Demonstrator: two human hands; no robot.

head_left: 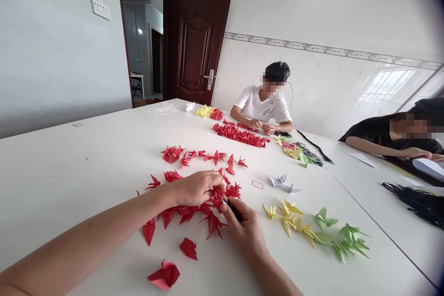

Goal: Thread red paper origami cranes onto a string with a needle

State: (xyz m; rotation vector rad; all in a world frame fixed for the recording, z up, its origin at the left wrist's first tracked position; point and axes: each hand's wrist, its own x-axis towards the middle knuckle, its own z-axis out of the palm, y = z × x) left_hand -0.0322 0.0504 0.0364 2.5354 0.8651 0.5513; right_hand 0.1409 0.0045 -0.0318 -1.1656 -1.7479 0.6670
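Observation:
My left hand (197, 187) rests over a cluster of red paper cranes (194, 212) on the white table (86, 166), its fingers curled and pinching one red crane (219, 193). Just below it, my right hand (244, 226) is closed around a thin dark stick-like thing (234, 210) whose tip meets that crane. More red cranes (204, 156) lie scattered farther back. A loose red folded piece (164, 275) and another (188, 248) lie near the front edge.
Yellow cranes (289, 219), green cranes (343, 239) and grey cranes (282, 182) lie to the right. A person in white (263, 106) sits across with a red crane pile (243, 135). Another person in black (391, 136) sits at right. An open door (197, 46) stands behind.

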